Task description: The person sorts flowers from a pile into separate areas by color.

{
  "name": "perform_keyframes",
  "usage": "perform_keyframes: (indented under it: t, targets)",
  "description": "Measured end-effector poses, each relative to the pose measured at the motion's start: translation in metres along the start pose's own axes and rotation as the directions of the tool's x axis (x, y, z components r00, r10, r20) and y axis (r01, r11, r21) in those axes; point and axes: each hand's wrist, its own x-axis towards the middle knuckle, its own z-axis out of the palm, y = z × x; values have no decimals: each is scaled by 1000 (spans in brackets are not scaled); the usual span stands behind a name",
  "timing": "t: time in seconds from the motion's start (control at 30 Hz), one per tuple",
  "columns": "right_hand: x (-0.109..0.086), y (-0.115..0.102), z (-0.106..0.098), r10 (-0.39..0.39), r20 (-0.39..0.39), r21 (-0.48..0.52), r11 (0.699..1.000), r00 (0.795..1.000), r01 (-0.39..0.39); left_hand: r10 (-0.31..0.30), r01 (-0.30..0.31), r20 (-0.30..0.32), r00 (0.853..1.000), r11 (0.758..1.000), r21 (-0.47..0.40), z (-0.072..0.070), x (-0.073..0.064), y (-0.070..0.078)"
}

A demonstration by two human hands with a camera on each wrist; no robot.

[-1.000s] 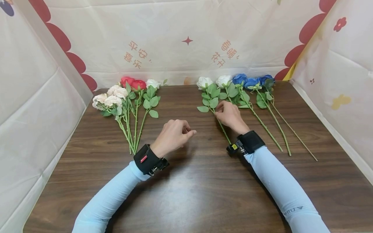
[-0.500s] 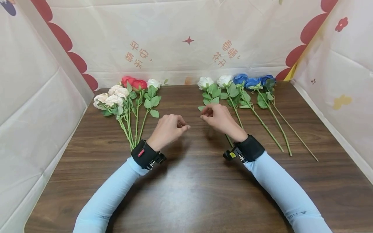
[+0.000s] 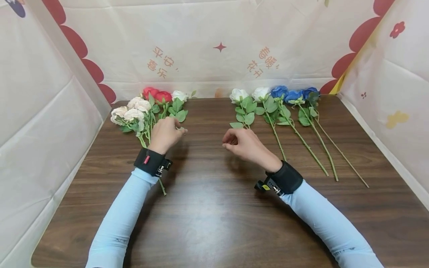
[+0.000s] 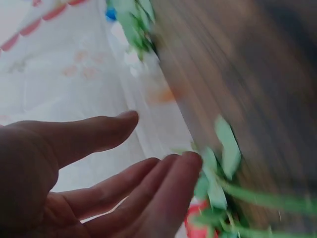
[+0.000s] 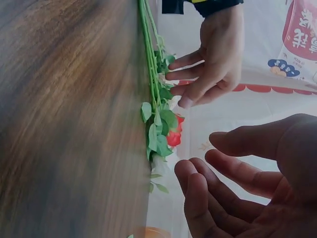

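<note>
My left hand [image 3: 165,134] hovers over the bunch of flowers on the left, its thumb and fingers apart with nothing between them in the left wrist view. Under and around it lie cream roses [image 3: 133,114], red roses [image 3: 163,97] and a white rose [image 3: 180,95]; the hand and wrist hide much of their stems. Loosely bent, the empty fingers of my right hand [image 3: 248,146] hang above the table, just in front of another white rose [image 3: 238,95] on the right, and cover part of its stem. In the right wrist view both hands appear, holding nothing.
Beside that rose on the right lie a second white rose [image 3: 260,93] and blue roses [image 3: 295,96], stems pointing toward the front right. Everything rests on a dark wooden table [image 3: 207,223]. Printed white cloth [image 3: 214,22] walls the back and both sides.
My right hand has come away from the right-hand white rose's stem and moved left. My left hand has moved left and away from me, over the left bunch.
</note>
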Motion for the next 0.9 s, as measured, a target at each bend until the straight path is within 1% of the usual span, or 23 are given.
perform_keyframes:
  t: [0.07,0.17,0.3,0.4,0.53,0.6,0.9]
  targets:
    - [-1,0,1,-4,8,-2,1000,1000,4,-17,18,-26,1000,999,39,-1,2,-9]
    - [-2,-1,1,-7,15,2,1000,1000,7,-49,52,-36,998,996,79,-1,4,-19]
    - [-3,-3,1,-10,19,14,1000,1000,10,-100,99,3,995,988,118,3,7,-30]
    - [-4,-4,0,-14,18,24,1000,1000,13,-118,111,44,992,985,134,7,8,-35]
    - [-5,-4,-1,-14,11,28,999,1000,14,-100,89,64,993,985,150,11,9,-37]
    - [-5,-4,-2,-13,11,27,1000,1000,13,-93,82,60,994,984,155,12,9,-37]
    - [-4,-3,-3,-15,12,31,999,1000,15,-107,99,49,993,985,142,16,9,-36]
